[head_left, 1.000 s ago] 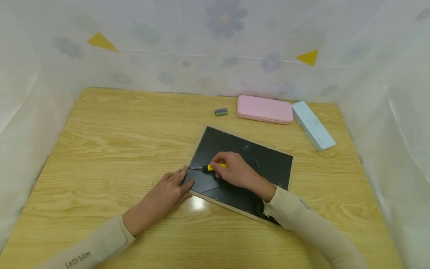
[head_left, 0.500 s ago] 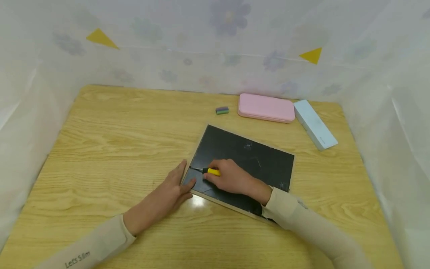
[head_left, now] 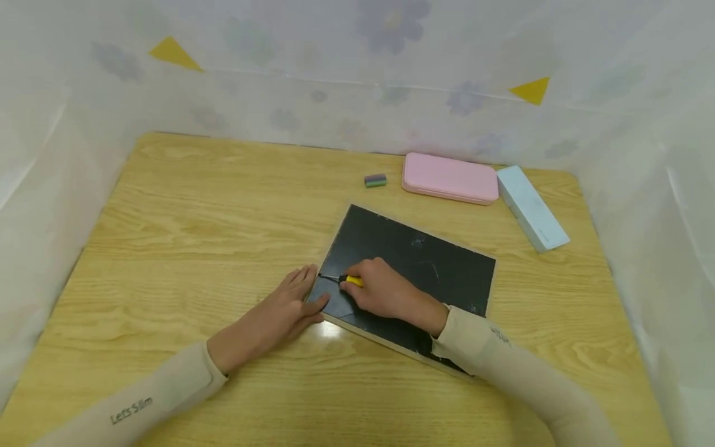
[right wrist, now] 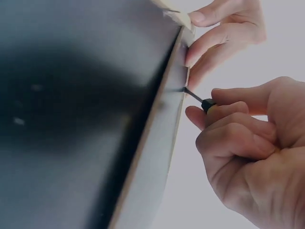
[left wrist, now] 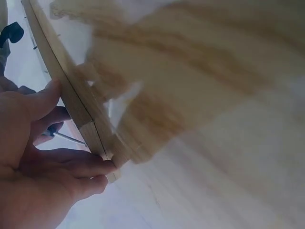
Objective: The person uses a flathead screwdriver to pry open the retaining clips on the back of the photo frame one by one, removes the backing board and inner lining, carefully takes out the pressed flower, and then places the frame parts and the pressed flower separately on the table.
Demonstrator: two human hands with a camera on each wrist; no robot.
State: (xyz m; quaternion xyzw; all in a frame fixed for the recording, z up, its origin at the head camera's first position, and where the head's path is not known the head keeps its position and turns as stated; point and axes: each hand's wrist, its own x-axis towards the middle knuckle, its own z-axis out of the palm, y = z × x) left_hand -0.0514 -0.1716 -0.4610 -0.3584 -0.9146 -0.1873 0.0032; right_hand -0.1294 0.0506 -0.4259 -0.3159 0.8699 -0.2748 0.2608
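Observation:
A picture frame (head_left: 385,230) with a black back and pale wooden edges lies on the wooden table in the head view. At its near left corner is my left hand (head_left: 274,313), with mostly straight fingers resting against the edges and one on the back. My right hand (head_left: 382,288) grips the yellow and black handle of a screwdriver (head_left: 354,280). Its thin metal shaft reaches the frame's left edge, close to the left fingertips. In the right wrist view the screwdriver (right wrist: 208,105) meets the edge at a slant; its tip is too small to make out.
A pink case (head_left: 450,178) lies toward the back of the table (head_left: 206,211), with a pale blue box (head_left: 533,208) angled beside it. Left of the case sits a small purple and green piece (head_left: 375,180). White flowered sheeting (head_left: 251,81) surrounds the table behind and at the sides.
My right hand has shifted its hold on the screwdriver, covering more of the yellow handle. The left fingers have shifted slightly along the frame's edge. The whole head view has drifted a little.

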